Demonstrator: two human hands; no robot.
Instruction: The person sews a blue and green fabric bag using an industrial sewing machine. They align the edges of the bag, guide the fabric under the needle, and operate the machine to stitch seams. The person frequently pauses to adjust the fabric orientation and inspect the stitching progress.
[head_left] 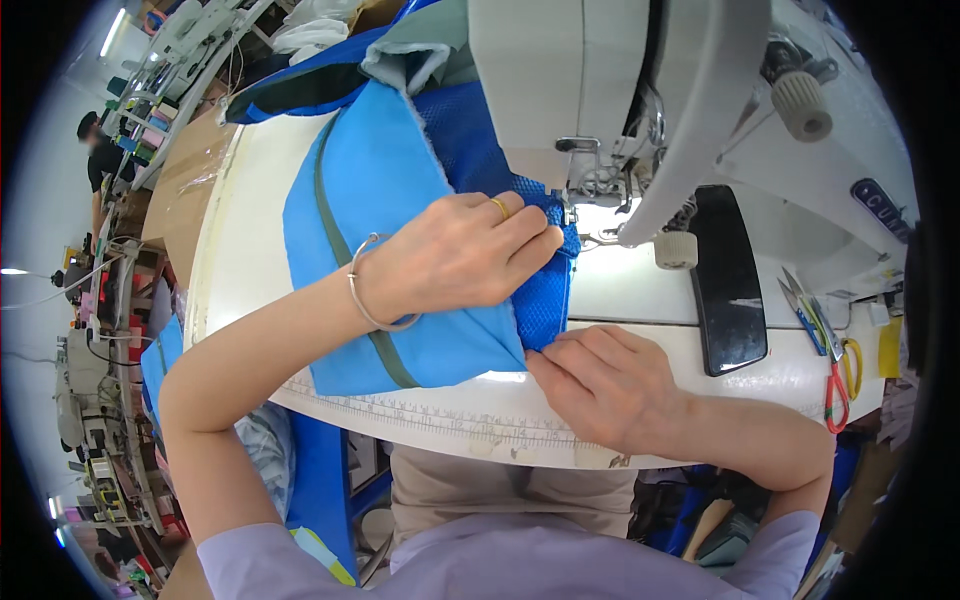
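A light blue fabric piece [350, 190] with a dark green stripe and a darker blue mesh layer [545, 305] lies across the white table. My left hand [465, 250], with a ring and a bangle, presses on the cloth, its fingers curled and gripping the mesh close to the needle area. My right hand [605, 385] pinches the near corner of the cloth at the table's front. The mesh edge reaches the presser foot [570, 212] of the white sewing machine [560, 80]. What lies under my left palm is hidden.
Right of the needle area lies a black oblong panel [728, 280]. Farther right are red-handled scissors [835, 390] and a yellow-handled pair [852, 370]. A printed ruler strip [440, 415] runs along the white table's [235, 230] front edge. Another person [105, 160] stands at far left.
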